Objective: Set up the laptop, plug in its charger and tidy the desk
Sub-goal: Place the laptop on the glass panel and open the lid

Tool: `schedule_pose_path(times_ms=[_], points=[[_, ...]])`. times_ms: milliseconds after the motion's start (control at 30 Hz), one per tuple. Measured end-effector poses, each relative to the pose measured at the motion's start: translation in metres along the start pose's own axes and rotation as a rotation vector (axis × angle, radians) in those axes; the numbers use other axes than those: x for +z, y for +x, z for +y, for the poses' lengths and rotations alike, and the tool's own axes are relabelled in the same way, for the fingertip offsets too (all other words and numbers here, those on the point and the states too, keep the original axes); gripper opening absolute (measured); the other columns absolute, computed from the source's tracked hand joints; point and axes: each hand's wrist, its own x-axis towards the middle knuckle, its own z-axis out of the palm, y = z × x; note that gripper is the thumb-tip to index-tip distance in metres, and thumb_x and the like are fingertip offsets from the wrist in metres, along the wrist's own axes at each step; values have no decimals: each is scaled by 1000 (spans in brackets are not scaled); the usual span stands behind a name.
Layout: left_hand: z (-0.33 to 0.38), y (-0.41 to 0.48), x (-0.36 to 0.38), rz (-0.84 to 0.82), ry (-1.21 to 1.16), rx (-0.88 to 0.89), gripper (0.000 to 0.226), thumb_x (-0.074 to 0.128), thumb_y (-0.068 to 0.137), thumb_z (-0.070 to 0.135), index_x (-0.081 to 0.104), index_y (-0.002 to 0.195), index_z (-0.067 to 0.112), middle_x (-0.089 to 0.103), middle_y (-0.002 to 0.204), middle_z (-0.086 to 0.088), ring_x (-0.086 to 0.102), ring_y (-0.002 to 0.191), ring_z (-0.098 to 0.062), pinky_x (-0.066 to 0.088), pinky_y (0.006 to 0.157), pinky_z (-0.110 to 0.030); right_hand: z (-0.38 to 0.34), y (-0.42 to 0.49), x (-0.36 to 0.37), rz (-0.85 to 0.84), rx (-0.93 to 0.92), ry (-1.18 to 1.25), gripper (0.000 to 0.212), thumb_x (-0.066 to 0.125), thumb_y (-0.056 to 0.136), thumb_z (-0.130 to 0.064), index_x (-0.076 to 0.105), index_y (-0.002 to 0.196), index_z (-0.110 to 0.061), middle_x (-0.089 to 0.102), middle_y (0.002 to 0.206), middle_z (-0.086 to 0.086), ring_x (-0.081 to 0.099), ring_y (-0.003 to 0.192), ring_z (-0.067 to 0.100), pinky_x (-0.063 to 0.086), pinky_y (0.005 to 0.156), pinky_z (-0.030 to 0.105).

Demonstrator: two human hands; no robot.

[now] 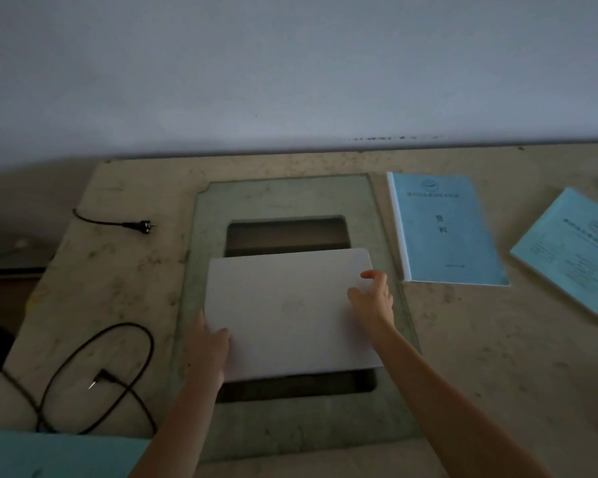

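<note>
Both hands on closed laptop (290, 312).
I see left hand (209, 346) clamping its smooth white edge, right hand (373, 301) curled over frame-centre corner.

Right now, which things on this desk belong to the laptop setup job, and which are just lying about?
Part of the job:
closed white laptop, held at its edges by the left hand and right hand
charger cable with barrel tip
wall plug

Lying about, perhaps to tidy:
blue booklet
second blue booklet, angled, right
</note>
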Motion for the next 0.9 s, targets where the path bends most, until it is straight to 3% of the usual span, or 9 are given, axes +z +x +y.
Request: schedule_pose_path(times_ms=[100,233,367,500,600,700,800,900], points=[[-1,1,1,-40,-14,-31,55,55,80,6,39,133,14,48,129,-11,46,115,-33,40,97,-47,3,1,1,25,9,4,39,53,86,-15,39,123,-22,44,129,6,41,112,22,41,89,40],[-8,5,4,-66,74,-99,75,55,61,41,32,133,34,36,137,-7,39,121,-34,37,98,-60,8,2,1,42,21,-7,40,54,86,-16,38,122,-23,44,129,5,43,116,26,44,94,46],[-7,1,4,-62,221,-78,82,54,62,48,25,137,31,29,143,-9,31,129,-36,29,102,-64,13,3,5,47,-6,-40,42,55,84,-16,39,121,-23,44,131,4,42,120,25,41,100,51],[-2,-1,1,-85,256,-46,88,58,68,49,23,143,19,27,147,-12,31,131,-35,28,107,-57,18,3,10,50,-80,-141,49,60,82,-18,38,126,-19,41,136,4,37,127,26,34,107,48],[-11,-5,-3,-86,300,87,88,60,70,48,24,143,14,30,146,-14,31,132,-34,30,107,-55,20,-3,13,29,-171,-238,65,63,80,-24,31,136,-20,28,149,7,23,140,28,23,115,50],[-25,-14,-10,-74,437,253,93,69,76,40,17,145,9,25,149,-15,24,136,-31,27,110,-49,17,-18,22,-155,-423,-517,84,66,80,-41,16,146,-27,4,160,3,-2,147,24,3,120,45],[-39,-20,-24,-143,507,422,108,73,68,51,12,146,8,24,149,-14,26,136,-29,29,109,-47,22,-35,38,-408,-662,-834,97,66,73,-58,9,147,-31,-8,160,1,-15,146,24,-7,115,48],[-48,-17,-39,-271,567,532,122,78,61,52,3,147,9,17,152,-11,23,139,-26,26,113,-41,28,-37,43,-454,-722,-959,102,65,70,-64,7,147,-31,-12,160,2,-19,145,26,-10,114,54]])
